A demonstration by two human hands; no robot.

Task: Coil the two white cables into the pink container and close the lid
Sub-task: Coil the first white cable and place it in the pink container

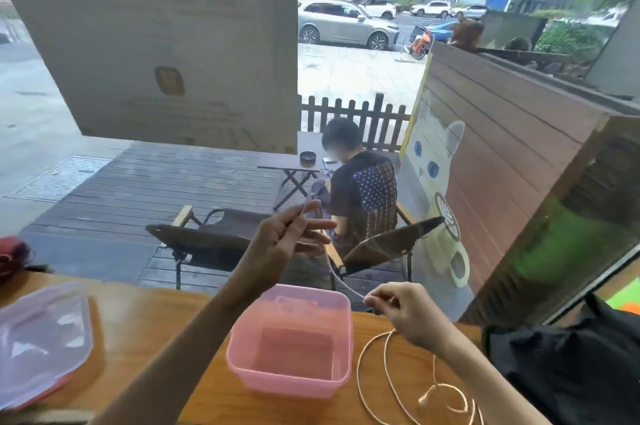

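White cable [341, 281] stretched in the air across mid-frame, between both hands, above the far rim of the pink container. Left hand [282, 242] raised at centre, fingers [304, 213] pinching one end of that cable, other fingers partly spread. Right hand [407, 315] lower, right of centre, fingers [375, 300] curled and pinching the cable's other stretch. Cable blurred where it crosses the background. Below the right hand, more white cable [391, 386] lying in loose loops on the worktop at lower right, plug end near the bottom edge; cannot tell whether same cable or the second one. Pink container [289, 386] open, upright on the wooden worktop [145, 327], lower centre, nothing visible inside. Lid [41, 341] off, lying flat at lower left of the frame, well apart from the container. Black bag [568, 362] at lower right edge, beside the cable loops. Dark red item [12, 256] at far left edge, blurred. Beyond the worktop: wooden deck, folding chairs [207, 234], seated person [360, 192] in a dark shirt at a small table [287, 161], cat painting [436, 189] on the slatted wall, parked cars [346, 24] at upper centre.
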